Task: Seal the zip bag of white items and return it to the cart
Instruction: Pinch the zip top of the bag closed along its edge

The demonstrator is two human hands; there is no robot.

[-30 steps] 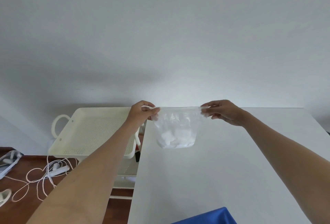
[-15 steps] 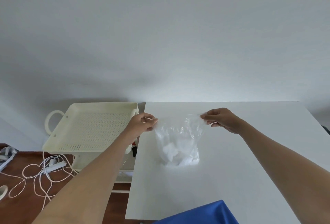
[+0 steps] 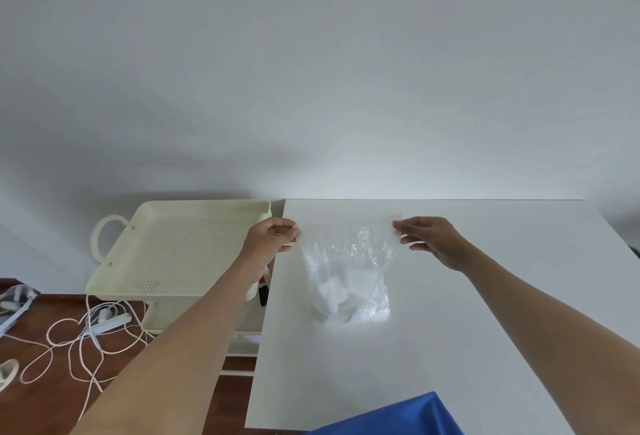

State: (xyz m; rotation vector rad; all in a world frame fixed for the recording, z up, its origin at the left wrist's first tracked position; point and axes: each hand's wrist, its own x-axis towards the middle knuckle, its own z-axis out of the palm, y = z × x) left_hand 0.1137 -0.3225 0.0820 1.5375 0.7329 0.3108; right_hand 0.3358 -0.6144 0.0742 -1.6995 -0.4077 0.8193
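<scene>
A: Pinching, both of them. The left hand [image 3: 268,239] has its thumb and fingers closed on the left top corner of the zip bag [image 3: 349,272], and the right hand [image 3: 431,239] nips the right top corner the same way.

B: And the bag itself?

A: Clear plastic, stretched between the two hands along its top edge. Its bottom rests on the white surface [image 3: 485,330], bulging with the white items [image 3: 346,299] gathered low inside. Whether the zip strip is pressed shut along its length, I cannot tell.

B: Where is the cart?

A: Just left of the surface, close to the left hand. The cart [image 3: 180,247] is cream-coloured, its perforated top tray bare where it shows, with a loop handle on the far left side and a lower shelf partly seen beneath.

B: Anything else around?

A: A tangle of white cord [image 3: 79,334] lies on the wooden floor [image 3: 45,403] beside the cart, and a piece of blue fabric [image 3: 398,417] sits at the near edge of the surface.
</scene>
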